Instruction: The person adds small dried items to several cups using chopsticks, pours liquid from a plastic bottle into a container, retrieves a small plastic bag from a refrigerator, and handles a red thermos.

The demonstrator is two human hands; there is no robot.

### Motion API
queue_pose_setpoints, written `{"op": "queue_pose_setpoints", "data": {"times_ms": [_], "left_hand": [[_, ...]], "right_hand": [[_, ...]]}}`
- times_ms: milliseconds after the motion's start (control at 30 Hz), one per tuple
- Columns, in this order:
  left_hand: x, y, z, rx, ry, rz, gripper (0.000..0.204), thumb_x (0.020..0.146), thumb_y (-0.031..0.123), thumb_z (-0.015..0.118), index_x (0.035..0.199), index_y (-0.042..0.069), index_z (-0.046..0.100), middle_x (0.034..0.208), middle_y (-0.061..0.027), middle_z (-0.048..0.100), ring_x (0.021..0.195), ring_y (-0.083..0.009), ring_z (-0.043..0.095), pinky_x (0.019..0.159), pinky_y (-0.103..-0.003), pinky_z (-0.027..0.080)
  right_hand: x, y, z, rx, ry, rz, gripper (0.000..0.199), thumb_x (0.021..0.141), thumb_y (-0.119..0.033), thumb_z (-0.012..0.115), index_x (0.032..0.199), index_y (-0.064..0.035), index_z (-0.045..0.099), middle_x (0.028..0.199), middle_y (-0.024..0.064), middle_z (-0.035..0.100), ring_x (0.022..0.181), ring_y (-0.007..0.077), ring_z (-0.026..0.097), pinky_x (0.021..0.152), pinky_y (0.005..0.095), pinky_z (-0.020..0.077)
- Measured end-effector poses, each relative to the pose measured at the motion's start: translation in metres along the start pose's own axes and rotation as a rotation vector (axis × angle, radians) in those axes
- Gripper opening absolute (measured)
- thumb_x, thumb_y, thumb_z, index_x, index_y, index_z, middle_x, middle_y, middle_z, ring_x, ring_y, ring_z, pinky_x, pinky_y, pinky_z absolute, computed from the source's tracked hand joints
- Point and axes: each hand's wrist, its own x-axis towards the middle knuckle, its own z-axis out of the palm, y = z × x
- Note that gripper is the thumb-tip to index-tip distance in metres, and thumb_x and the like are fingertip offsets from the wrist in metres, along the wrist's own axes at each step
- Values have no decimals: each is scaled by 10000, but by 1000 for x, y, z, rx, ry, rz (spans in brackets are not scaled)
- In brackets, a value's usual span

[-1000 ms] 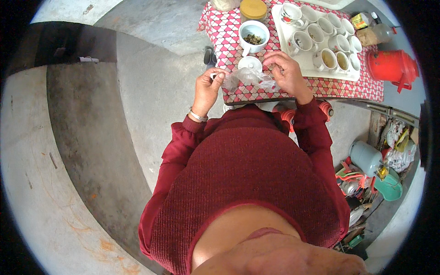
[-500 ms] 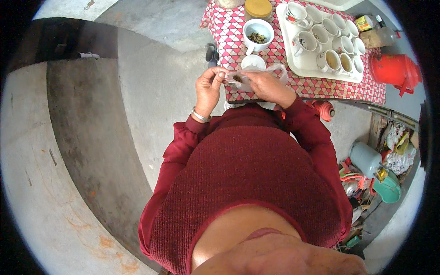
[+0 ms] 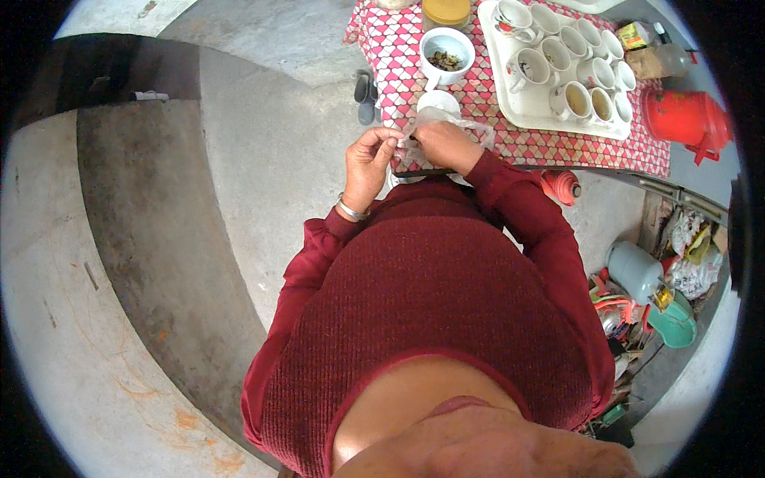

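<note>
A thin clear plastic bag [image 3: 476,134] is held between my two hands, over the near left edge of the table. My left hand [image 3: 369,166] pinches the bag's left edge between thumb and fingers. My right hand [image 3: 446,146] is closed at the bag's mouth, its fingertips partly hidden in the plastic. Just beyond the hands lies a white lid [image 3: 438,102]. Behind it stands a white mug [image 3: 433,43] with dark dried leaves [image 3: 445,61] in the bottom. What the bag holds is mostly covered by my right hand.
A white tray [image 3: 510,113] of several patterned cups is right of the mug, on a heart-print tablecloth [image 3: 388,57]. Behind the mug is a yellow-lidded jar [image 3: 446,13]. A red thermos [image 3: 685,121] is at the right, a grey gas cylinder [image 3: 633,269] below. Dark slippers [image 3: 365,97] lie left.
My right hand has moved left, closer to my left hand, and its fingers now reach into the bag's mouth. The dark contents seen in the bag before are now covered.
</note>
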Motion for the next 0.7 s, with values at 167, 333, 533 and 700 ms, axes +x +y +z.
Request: {"op": "queue_pose_setpoints", "data": {"times_ms": [167,333,533,700], "left_hand": [[-1,0,-4,-14,27,-6,92,898,66,548,949,27,615,776,2,600,617,-50,529,562,-190,434],[-3,4,-7,-6,36,-36,104,900,92,555,964,35,614,764,6,596,566,-36,493,516,-172,401],[-6,8,-5,-17,27,-56,109,905,101,549,968,38,611,792,2,592,557,-28,464,497,-168,387],[-7,10,-1,-28,6,-59,106,905,97,546,964,35,609,812,-4,589,574,-26,463,491,-169,383]], "right_hand": [[14,22,30,101,48,-14,236,712,-59,591,938,4,616,930,216,614,892,361,600,762,422,477],[15,34,29,250,76,-55,359,679,-87,667,1028,-33,601,1000,201,601,956,356,573,807,412,457],[18,42,25,310,45,-43,327,718,-115,648,1034,-47,598,1008,196,596,956,353,570,808,414,453],[24,50,49,216,162,-19,255,777,-115,578,1019,-37,602,967,193,611,955,350,574,821,433,451]]}}
